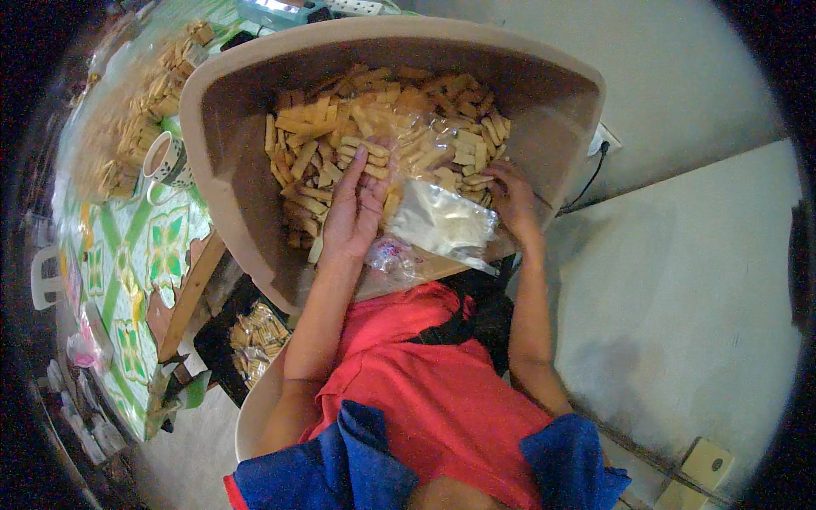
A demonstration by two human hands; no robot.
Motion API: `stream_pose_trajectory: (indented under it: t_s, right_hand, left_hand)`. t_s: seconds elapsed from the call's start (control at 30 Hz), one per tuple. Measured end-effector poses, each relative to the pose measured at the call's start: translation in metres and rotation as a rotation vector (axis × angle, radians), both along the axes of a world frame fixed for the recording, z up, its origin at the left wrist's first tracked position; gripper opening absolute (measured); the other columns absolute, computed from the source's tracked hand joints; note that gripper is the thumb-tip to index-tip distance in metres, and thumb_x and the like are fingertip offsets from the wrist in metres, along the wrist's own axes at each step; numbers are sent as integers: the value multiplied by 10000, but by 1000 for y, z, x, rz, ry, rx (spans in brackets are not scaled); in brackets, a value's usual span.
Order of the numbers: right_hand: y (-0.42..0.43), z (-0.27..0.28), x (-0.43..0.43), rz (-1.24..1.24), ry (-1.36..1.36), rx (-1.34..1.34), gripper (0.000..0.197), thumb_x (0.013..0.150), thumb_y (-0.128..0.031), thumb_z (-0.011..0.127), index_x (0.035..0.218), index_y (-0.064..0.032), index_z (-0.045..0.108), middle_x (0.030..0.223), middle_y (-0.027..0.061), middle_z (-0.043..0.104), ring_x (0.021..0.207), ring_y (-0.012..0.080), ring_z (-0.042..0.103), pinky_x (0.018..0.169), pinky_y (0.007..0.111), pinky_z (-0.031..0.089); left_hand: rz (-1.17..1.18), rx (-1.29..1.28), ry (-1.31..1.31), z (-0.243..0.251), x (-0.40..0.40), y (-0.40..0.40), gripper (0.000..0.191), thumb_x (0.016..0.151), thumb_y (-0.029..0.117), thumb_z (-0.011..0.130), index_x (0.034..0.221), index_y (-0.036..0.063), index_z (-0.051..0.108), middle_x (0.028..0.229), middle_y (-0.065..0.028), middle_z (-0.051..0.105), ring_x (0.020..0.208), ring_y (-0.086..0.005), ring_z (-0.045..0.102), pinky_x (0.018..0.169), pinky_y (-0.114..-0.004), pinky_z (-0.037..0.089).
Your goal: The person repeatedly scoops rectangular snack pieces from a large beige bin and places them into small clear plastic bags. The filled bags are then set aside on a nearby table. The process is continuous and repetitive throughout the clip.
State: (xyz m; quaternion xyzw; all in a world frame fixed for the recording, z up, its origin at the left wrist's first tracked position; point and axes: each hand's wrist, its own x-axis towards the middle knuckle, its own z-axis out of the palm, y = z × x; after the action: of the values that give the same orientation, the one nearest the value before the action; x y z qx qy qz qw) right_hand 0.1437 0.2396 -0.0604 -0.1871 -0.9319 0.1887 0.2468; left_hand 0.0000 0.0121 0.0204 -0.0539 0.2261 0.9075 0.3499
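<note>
A large brown plastic tub (395, 29) stands before me, holding a heap of pale golden stick-shaped snacks (312, 118). Several sticks (370, 153) lie side by side in my left hand (357, 204), palm up over the heap, the thumb across them. At the heap's right side, my right hand (515, 194) has its fingertips around a snack stick (478, 180). Between my hands, a shiny silvery plastic bag (443, 223) lies near the tub's close side. Clear plastic with printed marks (395, 255) is crumpled beside my left wrist. More clear film covers part of the heap.
Left of the tub, a table with a green-patterned cover (169, 242) bears a mug (167, 159) and packed snack bundles (143, 131). Below it, a black container (213, 338) holds wrapped snacks (258, 338). A wall outlet with a plugged-in cord (602, 148) is at right.
</note>
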Motion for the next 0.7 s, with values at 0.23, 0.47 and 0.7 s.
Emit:
stream_pose_trajectory:
  t_s: [0.23, 0.47, 0.7]
  right_hand:
    - [-14, 20, -2, 26, 181, -747, 202, 894, -135, 549, 1069, -34, 545, 976, 27, 591, 831, 107, 536, 723, 251, 461]
    - [-37, 37, -12, 6, 271, -1057, 205, 875, -154, 582, 1055, -62, 554, 854, -5, 550, 724, 79, 506, 660, 226, 447]
    - [-46, 38, -21, -48, 122, -445, 213, 869, -165, 589, 1042, -42, 584, 792, -7, 536, 696, 85, 488, 665, 231, 439]
  left_hand:
    - [-32, 16, -80, -9, -7, -1, 271, 862, 79, 590, 1115, 10, 523, 1103, -75, 580, 1011, -161, 573, 930, -317, 480]
    - [-67, 102, -84, -13, -8, -1, 311, 867, 86, 584, 1155, 6, 499, 1142, -108, 571, 1076, -198, 550, 951, -328, 462]
    - [-67, 91, -47, -20, -10, -1, 312, 871, 90, 579, 1161, 8, 497, 1143, -109, 570, 1088, -196, 544, 953, -333, 460]
